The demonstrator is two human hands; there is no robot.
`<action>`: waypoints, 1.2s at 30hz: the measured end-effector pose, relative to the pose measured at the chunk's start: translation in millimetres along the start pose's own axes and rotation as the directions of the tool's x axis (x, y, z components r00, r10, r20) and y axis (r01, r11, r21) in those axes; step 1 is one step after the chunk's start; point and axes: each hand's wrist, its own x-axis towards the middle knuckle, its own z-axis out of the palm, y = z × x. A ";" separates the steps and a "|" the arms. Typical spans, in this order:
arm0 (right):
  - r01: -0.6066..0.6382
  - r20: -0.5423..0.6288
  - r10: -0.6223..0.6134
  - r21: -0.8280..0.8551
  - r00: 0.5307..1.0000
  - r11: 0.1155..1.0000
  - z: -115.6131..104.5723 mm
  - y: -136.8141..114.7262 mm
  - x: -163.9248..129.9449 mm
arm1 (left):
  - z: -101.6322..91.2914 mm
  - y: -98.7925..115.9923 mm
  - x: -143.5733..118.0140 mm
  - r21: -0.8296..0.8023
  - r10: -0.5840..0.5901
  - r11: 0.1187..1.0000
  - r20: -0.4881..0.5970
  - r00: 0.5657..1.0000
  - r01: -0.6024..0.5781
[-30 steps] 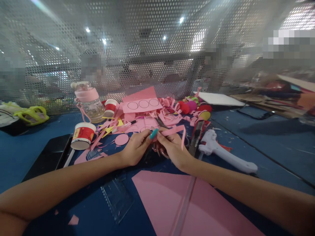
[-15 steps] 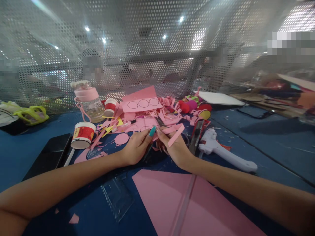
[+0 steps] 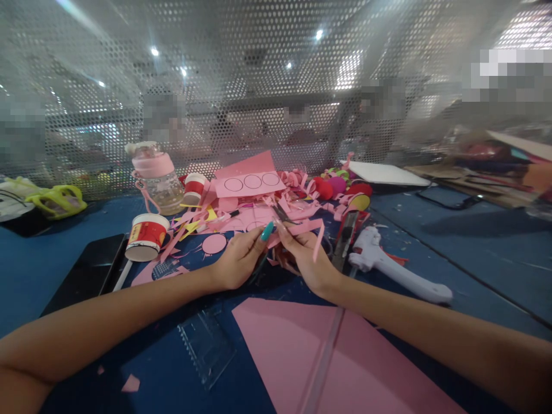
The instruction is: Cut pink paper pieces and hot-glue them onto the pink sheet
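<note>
My left hand (image 3: 242, 254) and my right hand (image 3: 311, 260) meet at the fingertips over the middle of the table. Both pinch a narrow pink paper strip (image 3: 319, 238), whose loose end bends down over the back of my right hand. My fingers hide the part of the strip between them. Just beyond lie pink paper scraps (image 3: 250, 215) and a pair of scissors (image 3: 282, 214), partly covered. A cut pink paper circle (image 3: 214, 244) rests left of my left hand. In front of my wrists lies a large pink sheet (image 3: 293, 345) with a clear glue stick (image 3: 323, 362) across it.
A white glue gun (image 3: 397, 267) and a dark-bladed cutter (image 3: 345, 241) lie to the right. On the left are a paper cup (image 3: 147, 237), a bottle (image 3: 157, 178) and a black phone (image 3: 88, 270). A clear plastic piece (image 3: 207, 345) lies near my left forearm. Perforated mesh (image 3: 259, 103) stands behind.
The strip's loose end has swung from slanting down to the left to hanging more steeply down at the right. My hands stay in nearly the same place.
</note>
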 end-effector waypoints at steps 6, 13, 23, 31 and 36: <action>-0.096 -0.005 0.097 0.126 0.995 0.987 0.9 -0.1 -0.3 | 0.2 0.0 -0.6 -0.027 -0.006 1.000 0.007 1.000 0.006; -0.113 0.012 0.113 0.156 0.994 0.981 1.4 0.4 0.6 | -0.5 1.2 -0.5 0.004 0.028 1.000 0.001 1.000 -0.028; -0.172 0.177 0.132 0.239 0.975 0.956 -1.8 2.4 -0.3 | 0.7 -3.3 -0.4 0.051 0.171 0.985 -0.080 0.982 -0.167; -0.320 0.348 0.211 0.291 0.913 0.902 -6.8 5.9 0.5 | -2.4 -1.7 -1.4 0.058 0.338 0.941 -0.069 0.939 -0.335; -0.371 0.401 0.241 0.288 0.884 0.883 -10.1 8.5 3.2 | -2.6 -3.4 -2.9 -0.004 0.339 0.941 -0.053 0.939 -0.339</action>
